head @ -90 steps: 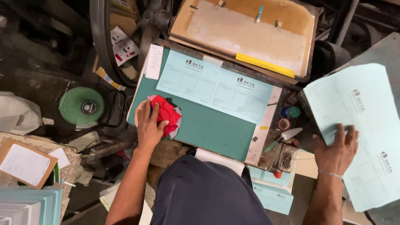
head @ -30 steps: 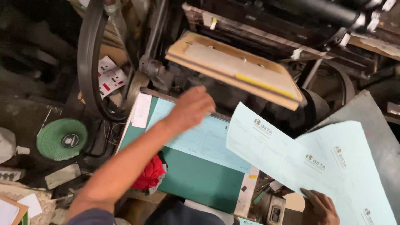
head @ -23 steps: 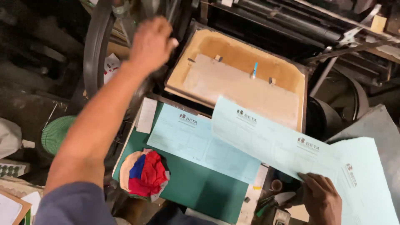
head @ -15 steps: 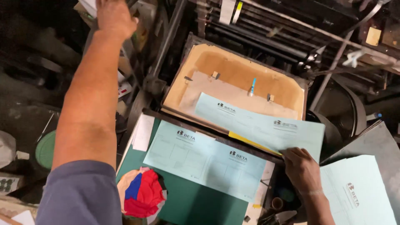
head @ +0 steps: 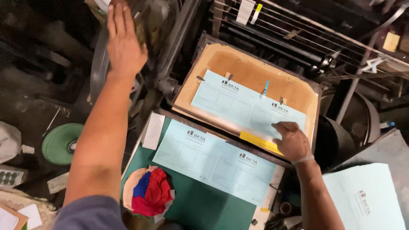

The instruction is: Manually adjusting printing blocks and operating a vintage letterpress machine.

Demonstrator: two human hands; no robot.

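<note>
My left hand [head: 124,40] reaches up and lies flat against the dark flywheel [head: 99,76] of a printing press, fingers together. My right hand [head: 292,140] presses its fingertips on the lower right of a light blue printed sheet [head: 238,104], which lies on the tan platen board [head: 251,72] against small guide pins. A second light blue sheet [head: 213,159] rests on the green feed table [head: 204,204] below the platen. Neither hand grips anything.
A red and blue rag [head: 149,191] sits in a bowl at the table's left front. A stack of light blue sheets [head: 366,200] lies at the right. A green disc [head: 59,142] sits on the left. Black rollers and rods [head: 281,38] run above the platen.
My left hand rose from the feed table to the flywheel. My right hand carried a blue sheet from the right stack onto the platen and now presses it there.
</note>
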